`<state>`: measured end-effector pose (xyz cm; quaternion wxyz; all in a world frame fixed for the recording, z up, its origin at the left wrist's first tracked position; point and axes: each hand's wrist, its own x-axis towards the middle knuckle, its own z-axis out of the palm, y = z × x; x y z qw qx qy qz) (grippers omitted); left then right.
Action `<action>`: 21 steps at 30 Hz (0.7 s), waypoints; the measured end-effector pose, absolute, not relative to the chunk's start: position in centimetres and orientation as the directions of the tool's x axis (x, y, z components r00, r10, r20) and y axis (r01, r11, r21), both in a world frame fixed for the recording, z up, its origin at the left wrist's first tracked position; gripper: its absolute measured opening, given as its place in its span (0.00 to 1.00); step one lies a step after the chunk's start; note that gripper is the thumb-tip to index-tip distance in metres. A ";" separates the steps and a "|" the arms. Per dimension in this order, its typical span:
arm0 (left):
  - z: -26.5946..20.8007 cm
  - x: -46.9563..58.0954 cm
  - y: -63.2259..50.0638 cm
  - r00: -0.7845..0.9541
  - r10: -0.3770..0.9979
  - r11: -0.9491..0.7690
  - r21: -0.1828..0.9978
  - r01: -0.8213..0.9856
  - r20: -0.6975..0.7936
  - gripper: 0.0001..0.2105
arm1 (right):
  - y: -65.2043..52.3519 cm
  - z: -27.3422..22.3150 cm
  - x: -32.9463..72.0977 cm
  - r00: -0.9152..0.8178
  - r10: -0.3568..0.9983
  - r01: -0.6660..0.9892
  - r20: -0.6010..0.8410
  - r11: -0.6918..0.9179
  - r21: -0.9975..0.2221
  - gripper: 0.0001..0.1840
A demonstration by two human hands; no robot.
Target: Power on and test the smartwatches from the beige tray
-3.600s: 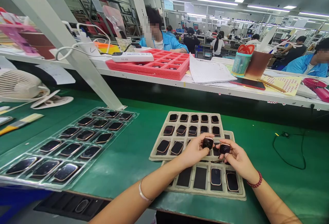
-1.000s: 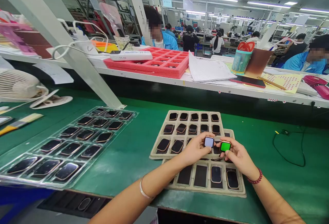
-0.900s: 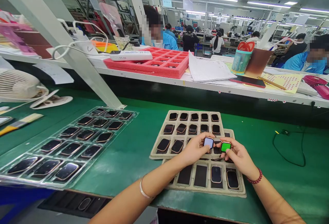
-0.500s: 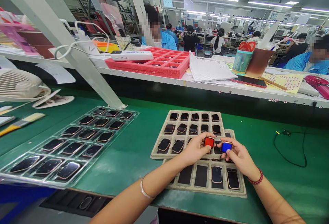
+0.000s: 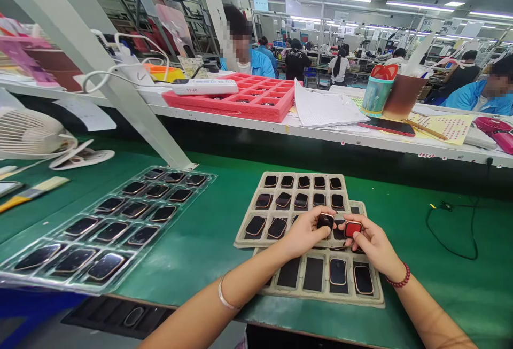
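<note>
My left hand (image 5: 306,231) grips a smartwatch body (image 5: 325,221) with a dark screen, thumb at its lower edge. Close beside it, my right hand (image 5: 371,242) is closed on another smartwatch body (image 5: 352,229), whose screen glows red. Both are strapless and held a little above two stacked beige moulded trays. The upper tray (image 5: 249,238) carries rows of dark-screened watch bodies, partly covered by my left hand. In the lower tray (image 5: 316,296), two watch bodies lie in the front right pockets, next to pockets showing only black lining.
A clear plastic tray (image 5: 120,279) of watch bodies lies on the left of the green bench, near a brush (image 5: 40,189) and a white fan (image 5: 32,132). A shelf (image 5: 248,120) crosses behind, bearing a red foam tray (image 5: 276,114). A black cable (image 5: 452,255) lies right.
The screen in my left hand has gone from red to dark. The one in my right hand has turned from blue to red. Both hands stay in place.
</note>
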<state>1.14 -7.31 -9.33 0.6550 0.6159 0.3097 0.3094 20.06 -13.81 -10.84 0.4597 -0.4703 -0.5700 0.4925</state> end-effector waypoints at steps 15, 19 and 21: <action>-9.4 1.1 -7.3 0.622 0.782 0.067 0.997 -0.049 -0.022 0.14 | -13.6 -11.0 20.1 -0.129 0.990 0.072 0.064 0.074 -0.995 0.18; -9.3 1.1 -7.4 0.616 0.788 0.054 0.997 -0.064 -0.003 0.12 | -13.6 -11.0 20.2 -0.137 0.989 0.071 0.055 0.065 -0.995 0.17; -9.2 1.1 -7.4 0.617 0.787 0.049 0.997 -0.063 0.000 0.11 | -13.6 -10.9 20.2 -0.140 0.989 0.068 0.054 0.063 -0.996 0.16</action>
